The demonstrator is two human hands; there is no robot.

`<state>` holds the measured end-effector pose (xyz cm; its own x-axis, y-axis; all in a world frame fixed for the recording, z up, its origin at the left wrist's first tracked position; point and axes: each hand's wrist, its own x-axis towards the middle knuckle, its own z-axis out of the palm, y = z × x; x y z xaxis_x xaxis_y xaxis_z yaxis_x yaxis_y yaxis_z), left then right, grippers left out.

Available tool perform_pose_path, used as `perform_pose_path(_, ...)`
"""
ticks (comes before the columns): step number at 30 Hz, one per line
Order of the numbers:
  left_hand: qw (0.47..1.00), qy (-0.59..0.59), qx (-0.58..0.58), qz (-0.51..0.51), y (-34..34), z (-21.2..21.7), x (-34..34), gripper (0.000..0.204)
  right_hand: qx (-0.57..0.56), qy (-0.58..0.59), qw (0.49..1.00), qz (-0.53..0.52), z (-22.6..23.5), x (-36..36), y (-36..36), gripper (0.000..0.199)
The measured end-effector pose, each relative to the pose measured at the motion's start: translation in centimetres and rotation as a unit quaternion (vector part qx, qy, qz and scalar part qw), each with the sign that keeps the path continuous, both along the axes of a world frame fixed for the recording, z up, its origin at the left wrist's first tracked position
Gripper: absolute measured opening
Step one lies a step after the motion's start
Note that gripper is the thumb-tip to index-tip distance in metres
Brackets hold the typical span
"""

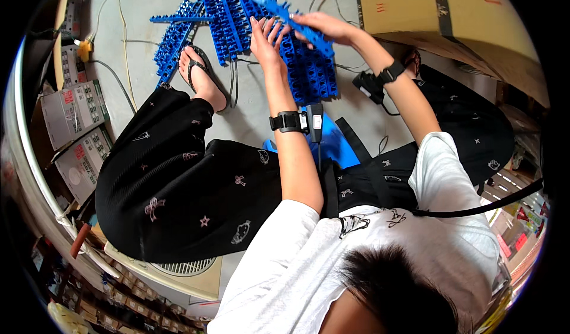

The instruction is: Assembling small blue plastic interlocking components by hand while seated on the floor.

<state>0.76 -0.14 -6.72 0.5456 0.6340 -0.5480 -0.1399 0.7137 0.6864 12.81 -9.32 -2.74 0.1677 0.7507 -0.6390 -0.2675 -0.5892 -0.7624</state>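
I sit on a low seat over a grey floor. A mat of linked blue plastic strips (228,22) lies on the floor in front of my feet. My right hand (323,26) grips a long blue toothed plastic strip (279,10), held slanted above the mat. My left hand (265,36) lies flat with fingers spread on the mat, just under that strip. Both wrists carry black bands with small devices.
A large cardboard box (451,19) stands at the upper right. Flat printed cartons (74,114) lie at the left near cables (122,49) on the floor. My sandalled foot (202,76) rests beside the mat. A blue seat (338,147) shows between my legs.
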Motion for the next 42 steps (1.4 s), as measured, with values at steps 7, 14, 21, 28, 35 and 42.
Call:
perform_pose_path(7,0.986,-0.154,0.061,0.027,-1.4,2.5,0.2,0.033,0.03,-0.098,0.994,0.048,0.6,-2.5,-1.8,0.044)
perform_pose_path(14,0.973,-0.222,0.066,-0.015,-1.2,5.2,-1.3,0.043,0.134,-0.079,0.987,-0.048,5.2,-5.2,-2.5,0.04)
perform_pose_path(21,0.963,-0.254,0.073,-0.055,-1.9,6.8,-0.8,0.045,0.209,-0.188,0.958,-0.057,4.3,-4.2,-3.5,0.033)
perform_pose_path(28,0.966,-0.237,0.096,-0.032,-2.2,6.9,-0.6,0.039,0.196,-0.256,0.934,-0.153,5.1,-5.2,-4.1,0.031)
perform_pose_path(35,0.939,-0.339,-0.05,0.008,-1.7,6.8,-1.4,0.035,0.202,-0.204,0.892,-0.35,6.1,-3.2,-5.3,0.024)
perform_pose_path(42,0.955,-0.296,0.002,0.01,-2.1,7.4,-1.4,0.031,0.116,-0.095,0.971,-0.187,8.6,-4.7,-5.3,0.034)
